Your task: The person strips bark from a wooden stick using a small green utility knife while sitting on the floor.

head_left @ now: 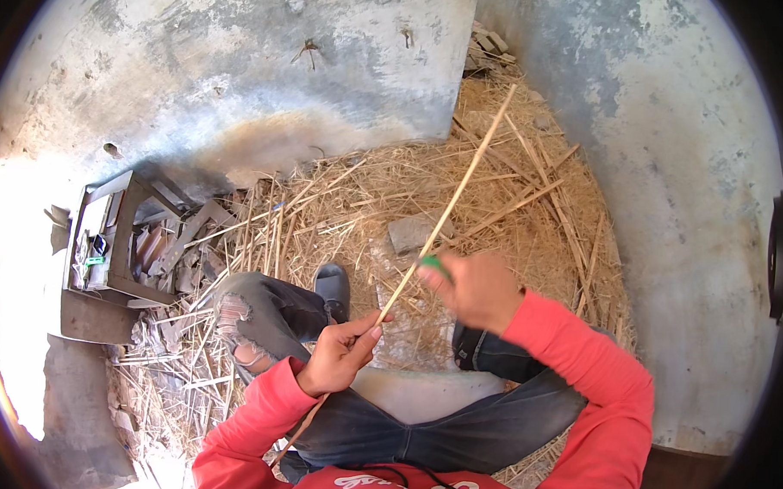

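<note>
Pinched between thumb and fingers, the left hand (340, 355) has a firm grip on a long thin bamboo strip (449, 208), which runs from below the left sleeve, up past the knees and out over the straw-covered floor (505, 205) toward the wall corner. The right hand (476, 289) is clenched around a green-handled tool (434, 265), probably a small knife, whose working end meets the strip just above the left hand; the blade itself is too small to make out. Judging by this, the step in hand looks like shaving or splitting the strip along its length. A next stroke would call for the left hand to hold the strip steady and taut while the tool travels away from the body. A wooden crate (116, 235) of odds and ends sits to the left, well apart.
</note>
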A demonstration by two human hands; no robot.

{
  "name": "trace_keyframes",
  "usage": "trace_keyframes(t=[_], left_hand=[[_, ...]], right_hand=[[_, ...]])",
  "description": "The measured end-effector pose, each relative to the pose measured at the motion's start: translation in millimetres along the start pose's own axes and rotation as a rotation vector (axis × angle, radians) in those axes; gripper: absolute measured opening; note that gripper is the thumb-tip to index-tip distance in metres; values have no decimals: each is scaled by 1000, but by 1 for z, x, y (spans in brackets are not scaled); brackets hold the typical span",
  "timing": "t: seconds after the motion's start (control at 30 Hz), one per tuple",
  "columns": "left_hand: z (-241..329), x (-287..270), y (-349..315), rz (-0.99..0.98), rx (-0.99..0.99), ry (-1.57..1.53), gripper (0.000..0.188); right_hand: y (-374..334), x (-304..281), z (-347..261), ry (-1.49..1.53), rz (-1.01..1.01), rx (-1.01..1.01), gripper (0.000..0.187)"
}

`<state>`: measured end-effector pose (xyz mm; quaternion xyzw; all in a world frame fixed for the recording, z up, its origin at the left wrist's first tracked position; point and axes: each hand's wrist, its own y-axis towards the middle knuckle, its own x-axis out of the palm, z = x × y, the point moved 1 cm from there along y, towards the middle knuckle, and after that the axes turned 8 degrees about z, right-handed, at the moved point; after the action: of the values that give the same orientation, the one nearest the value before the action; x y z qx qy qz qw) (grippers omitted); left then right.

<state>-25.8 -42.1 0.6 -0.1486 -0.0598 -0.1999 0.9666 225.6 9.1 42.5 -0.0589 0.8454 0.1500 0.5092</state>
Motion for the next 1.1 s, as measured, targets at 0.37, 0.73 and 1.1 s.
trace_keyframes(t=[0.37, 0.73, 1.1], left_hand=[[17, 2, 20, -11, 58, -98, 36], [1, -8, -2, -229, 44, 52, 38], [-1, -7, -1, -127, 25, 43, 38]], right_hand=[[13, 17, 7, -74, 269, -327, 54], [36, -96, 145, -328, 748, 148, 66], [7, -12, 70, -219, 298, -124, 59]])
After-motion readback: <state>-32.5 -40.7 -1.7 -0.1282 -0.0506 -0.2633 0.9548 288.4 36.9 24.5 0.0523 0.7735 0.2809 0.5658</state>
